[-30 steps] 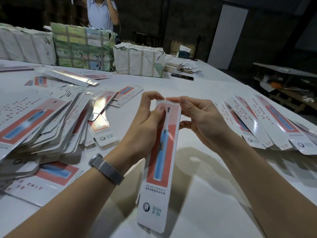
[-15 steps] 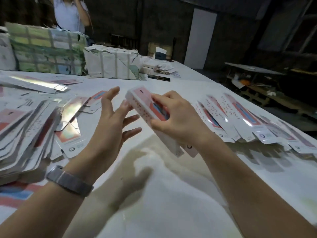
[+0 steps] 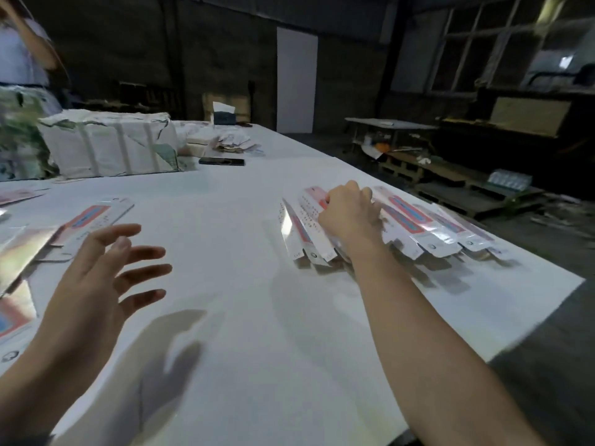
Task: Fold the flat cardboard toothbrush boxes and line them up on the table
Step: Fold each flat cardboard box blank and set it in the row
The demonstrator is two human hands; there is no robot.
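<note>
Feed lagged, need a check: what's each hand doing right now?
Left hand: open, fingers spread above the table, holding nothing.
Right hand: fingers curled on a folded box at the row of folded boxes.
</note>
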